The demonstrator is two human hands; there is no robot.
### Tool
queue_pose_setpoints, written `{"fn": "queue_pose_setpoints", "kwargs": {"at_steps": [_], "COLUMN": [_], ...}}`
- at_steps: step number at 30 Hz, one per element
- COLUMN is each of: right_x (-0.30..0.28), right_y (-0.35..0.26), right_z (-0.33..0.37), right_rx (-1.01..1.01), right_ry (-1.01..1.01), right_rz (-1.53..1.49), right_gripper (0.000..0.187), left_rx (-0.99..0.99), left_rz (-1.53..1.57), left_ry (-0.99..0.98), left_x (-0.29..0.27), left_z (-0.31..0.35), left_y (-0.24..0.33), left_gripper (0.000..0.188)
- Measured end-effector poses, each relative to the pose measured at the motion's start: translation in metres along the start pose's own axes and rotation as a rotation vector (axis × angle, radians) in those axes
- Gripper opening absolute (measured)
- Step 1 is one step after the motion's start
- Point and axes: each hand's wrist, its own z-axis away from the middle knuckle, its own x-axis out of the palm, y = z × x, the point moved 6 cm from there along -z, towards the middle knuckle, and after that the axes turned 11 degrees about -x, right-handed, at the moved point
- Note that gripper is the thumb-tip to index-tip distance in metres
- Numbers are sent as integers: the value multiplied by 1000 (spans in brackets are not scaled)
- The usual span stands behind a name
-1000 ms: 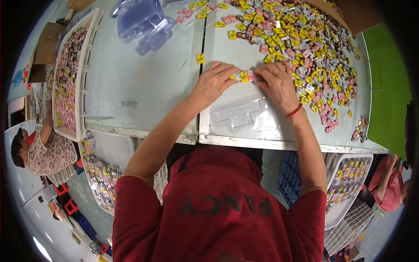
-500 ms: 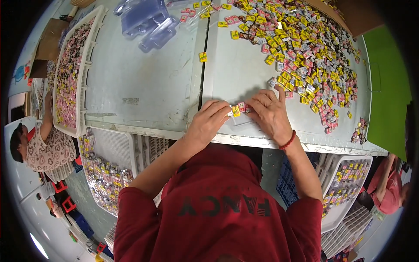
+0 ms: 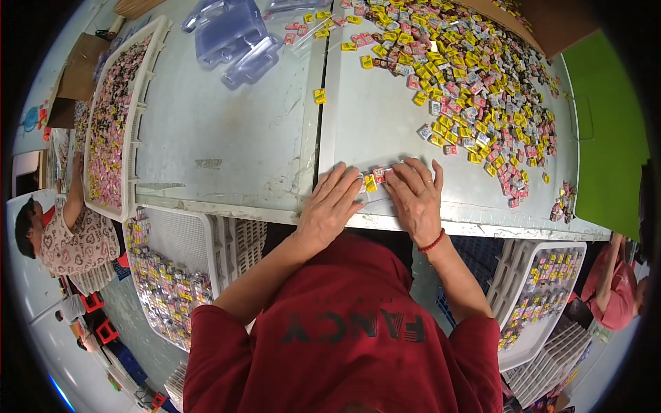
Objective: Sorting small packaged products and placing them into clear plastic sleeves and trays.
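A short row of small box-shaped pieces, yellow, pink and white, lies in a clear plastic package at the table's front edge. My left hand grips the left end of the package, fingers along its far side and thumb on the near side. At the opposite end my right hand holds the package with bent fingers; its index finger sticks up apart, and its thumb is mostly hidden. Beyond my right hand spreads a large pile of loose pieces in yellow, pink, white and brown.
Clear bluish plastic shells lie at the far left of the table. A white crate full of pieces stands left. White trays of filled packs flank me, left and right. A co-worker works at left, another at right.
My right hand has drawn back from the loose pile's near edge and closed in on the row. Both hands now press at the package's ends, the left fingers straighter than before.
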Motion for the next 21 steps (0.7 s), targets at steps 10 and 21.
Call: {"fn": "queue_pose_setpoints", "kwargs": {"at_steps": [10,21], "right_x": [-3,16], "right_y": [-20,-32], "right_z": [4,1], "right_rx": [49,129], "right_ry": [-116,-245], "right_rz": [7,69], "right_gripper": [43,80], "left_rx": [133,196], "left_rz": [-71,-107], "left_ry": [-161,-321], "left_x": [20,19], "left_z": [-30,-49], "left_y": [6,-7], "left_gripper": [52,75]}}
